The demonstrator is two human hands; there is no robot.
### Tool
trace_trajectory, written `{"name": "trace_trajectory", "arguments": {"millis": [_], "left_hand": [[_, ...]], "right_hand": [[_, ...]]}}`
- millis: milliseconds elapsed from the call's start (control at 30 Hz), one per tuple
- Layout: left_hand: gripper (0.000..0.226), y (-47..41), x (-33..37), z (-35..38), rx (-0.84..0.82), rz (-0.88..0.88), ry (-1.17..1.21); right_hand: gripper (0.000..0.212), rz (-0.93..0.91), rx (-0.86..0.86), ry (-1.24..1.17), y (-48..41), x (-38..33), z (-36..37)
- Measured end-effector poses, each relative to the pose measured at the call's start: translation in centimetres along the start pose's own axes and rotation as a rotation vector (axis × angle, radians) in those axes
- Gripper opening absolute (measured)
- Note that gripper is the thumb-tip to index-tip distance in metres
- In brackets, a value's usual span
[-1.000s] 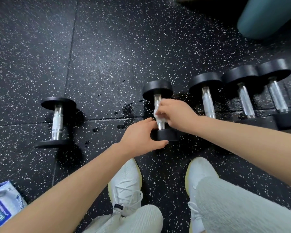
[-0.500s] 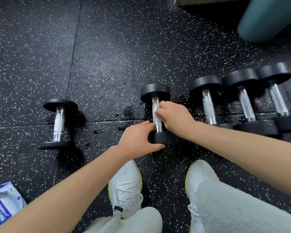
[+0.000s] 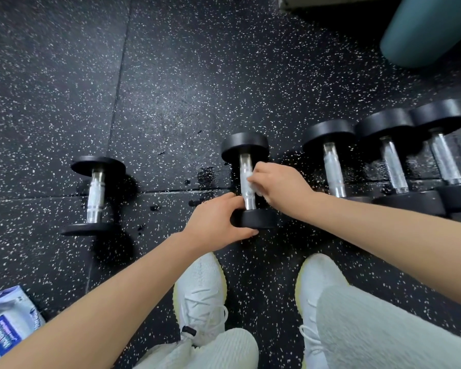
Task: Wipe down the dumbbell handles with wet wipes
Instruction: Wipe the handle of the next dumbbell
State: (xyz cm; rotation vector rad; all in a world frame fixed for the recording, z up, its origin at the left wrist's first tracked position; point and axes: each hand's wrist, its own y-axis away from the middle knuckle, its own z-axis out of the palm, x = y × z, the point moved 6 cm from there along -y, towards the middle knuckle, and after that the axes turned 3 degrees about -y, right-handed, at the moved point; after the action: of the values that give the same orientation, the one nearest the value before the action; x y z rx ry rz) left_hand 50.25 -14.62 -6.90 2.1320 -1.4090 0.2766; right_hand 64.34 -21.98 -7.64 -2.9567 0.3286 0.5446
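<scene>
chrome handle (image 3: 245, 166): on middle dumbbell (image 3: 244, 147), long axis near-to-far
right hand (image 3: 282, 187): just right of it, pinching wet wipe (image 3: 250, 180) against it
left hand (image 3: 216, 222): nearer, curled round near head (image 3: 262, 219)

Shiny metal dumbbell handle (image 3: 246, 182), speckled rubber floor (image 3: 171, 89)

Looks steeply down from the head, wide-angle, close over the floor (image 3: 171, 75), facing the dumbbell (image 3: 244, 145), shoes (image 3: 200, 288) at bottom
</scene>
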Motion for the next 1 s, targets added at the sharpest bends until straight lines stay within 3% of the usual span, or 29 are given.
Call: {"name": "trace_trajectory", "arguments": {"millis": [133, 333, 567, 800, 933, 1000], "left_hand": [[0.042, 0.0, 0.1, 0.1, 0.014, 0.012, 0.000], [0.041, 0.0, 0.4, -0.4, 0.061, 0.055, -0.070], [0.048, 0.5, 0.1, -0.5, 0.104, 0.055, -0.108], [0.043, 0.4, 0.0, -0.5, 0.103, 0.053, -0.086], [0.044, 0.3, 0.0, -0.4, 0.101, 0.060, -0.070], [0.044, 0.3, 0.0, -0.4, 0.104, 0.060, -0.069]], "right_hand": [[0.011, -0.021, -0.044, 0.039, -1.2, 0.9, -0.2], [0.018, 0.188, 0.055, -0.067, -3.0, 0.5, -1.1], [0.020, -0.120, -0.212, -0.137, 0.3, -1.8, -0.5], [0.013, 0.088, -0.063, -0.121, -2.6, -1.1, -0.6], [0.016, -0.130, -0.279, -0.155, 0.3, -2.7, 0.2], [0.016, -0.172, -0.305, -0.153, 0.4, -2.3, -0.2]]}}
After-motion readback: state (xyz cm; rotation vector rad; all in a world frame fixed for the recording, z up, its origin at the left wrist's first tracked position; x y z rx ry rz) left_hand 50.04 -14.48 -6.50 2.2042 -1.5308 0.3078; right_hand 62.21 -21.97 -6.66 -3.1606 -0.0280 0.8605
